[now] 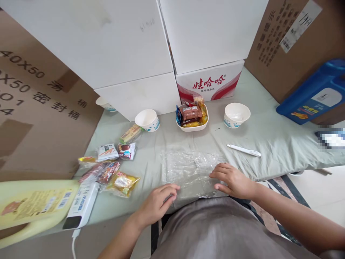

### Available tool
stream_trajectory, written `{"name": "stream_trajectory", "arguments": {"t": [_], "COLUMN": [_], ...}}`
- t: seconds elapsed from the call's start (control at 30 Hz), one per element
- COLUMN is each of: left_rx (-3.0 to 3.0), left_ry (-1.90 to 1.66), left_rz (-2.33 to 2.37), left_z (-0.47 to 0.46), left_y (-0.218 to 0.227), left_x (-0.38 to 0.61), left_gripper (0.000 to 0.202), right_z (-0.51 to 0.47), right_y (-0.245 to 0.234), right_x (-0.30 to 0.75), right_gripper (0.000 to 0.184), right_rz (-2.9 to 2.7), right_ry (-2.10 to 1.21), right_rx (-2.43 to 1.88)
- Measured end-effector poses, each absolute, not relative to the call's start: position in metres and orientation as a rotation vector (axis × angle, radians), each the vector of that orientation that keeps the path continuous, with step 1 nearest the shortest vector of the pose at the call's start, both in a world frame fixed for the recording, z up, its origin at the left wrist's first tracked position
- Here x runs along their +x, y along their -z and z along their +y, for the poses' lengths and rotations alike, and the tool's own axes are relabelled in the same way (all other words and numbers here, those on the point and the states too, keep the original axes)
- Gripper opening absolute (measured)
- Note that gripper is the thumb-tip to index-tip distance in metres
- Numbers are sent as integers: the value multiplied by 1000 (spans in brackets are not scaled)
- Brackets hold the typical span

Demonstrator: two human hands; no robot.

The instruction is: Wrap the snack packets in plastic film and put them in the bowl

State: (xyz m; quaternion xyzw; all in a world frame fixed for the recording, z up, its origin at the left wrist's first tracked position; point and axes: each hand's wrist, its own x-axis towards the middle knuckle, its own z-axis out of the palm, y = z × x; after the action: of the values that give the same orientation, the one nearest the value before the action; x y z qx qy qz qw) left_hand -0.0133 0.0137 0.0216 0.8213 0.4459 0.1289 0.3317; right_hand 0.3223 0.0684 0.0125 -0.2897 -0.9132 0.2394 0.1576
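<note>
A clear plastic bag (188, 169) lies flat and wrinkled on the grey-green cloth in front of me. My left hand (159, 203) rests by its near left edge, loosely bent, with a gap between thumb and fingers and nothing visible in it. On the bag's right side lies my right hand (234, 181), fingers stretched out and touching or just over the plastic. Beyond the bag stands a white tray (192, 128) filled with wrapped snacks (191, 113). A white utility knife (244, 150) lies to the right, apart from my right hand.
Paper bowls (147, 120) (236, 116) flank the tray. More packaged snacks (107, 153) lie at left, near a white power bank (82, 205) with a cable and a yellow jug (37, 205). White boxes (129, 43), cardboard cartons (40, 100) and a blue bottle (312, 93) surround the surface.
</note>
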Motion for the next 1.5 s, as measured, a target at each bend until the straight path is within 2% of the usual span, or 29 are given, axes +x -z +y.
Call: {"name": "stream_trajectory", "arguments": {"t": [0.07, 0.13, 0.27, 0.33, 0.4, 0.47, 0.57, 0.63, 0.67, 0.7, 0.8, 0.9, 1.03, 1.17, 1.33, 1.5], "left_rx": [2101, 2130, 2159, 2133, 2095, 2039, 1911, 1789, 1717, 1643, 1459, 1391, 1451, 1456, 1537, 1619], "left_ry": [-311, -243, -131, -119, -127, -152, -213, -255, -273, -289, -306, -348, -588, -729, -424, -278], "left_rz": [1179, 1171, 1136, 1127, 1126, 1140, 1186, 1217, 1221, 1216, 1176, 1208, 1488, 1917, 2349, 2468], "left_z": [20, 26, 33, 33, 32, 31, 32, 33, 34, 34, 36, 44, 68, 95, 107, 103], "left_y": [-26, -28, -26, -25, -26, -27, -29, -31, -32, -33, -35, -35, -27, -14, -1, -3], "left_x": [-7, 0, 4, 2, -1, -4, -8, -10, -11, -12, -14, -17, -19, -15, -7, -1], "left_gripper": [13, 12, 12, 12, 11, 12, 15, 15, 16, 16, 19, 23, 18, 12, 17, 20], "right_z": [79, 97, 151, 169, 172, 158, 125, 105, 97, 90, 79, 78, 97, 130, 150, 149], "right_y": [-14, -12, -17, -25, -33, -38, -35, -28, -24, -21, -17, -21, -23, -12, 3, 4], "right_x": [307, 292, 282, 290, 301, 312, 327, 335, 339, 344, 354, 355, 330, 290, 264, 263], "right_gripper": [34, 36, 56, 58, 52, 49, 67, 75, 72, 61, 17, 16, 18, 20, 34, 33], "right_rz": [-2701, -2802, -2558, -2349, -2310, -2436, -2647, -2726, -2746, -2751, -2662, -2414, -2002, -1806, -2166, -2254], "right_ry": [-666, -598, -407, -362, -400, -580, -941, -1045, -1055, -1054, -1087, -1241, -1357, -1222, -571, -446], "right_rx": [-765, -876, -1719, -1937, -1790, -1369, -743, -609, -618, -645, -731, -901, -1128, -1449, -1898, -1979]}}
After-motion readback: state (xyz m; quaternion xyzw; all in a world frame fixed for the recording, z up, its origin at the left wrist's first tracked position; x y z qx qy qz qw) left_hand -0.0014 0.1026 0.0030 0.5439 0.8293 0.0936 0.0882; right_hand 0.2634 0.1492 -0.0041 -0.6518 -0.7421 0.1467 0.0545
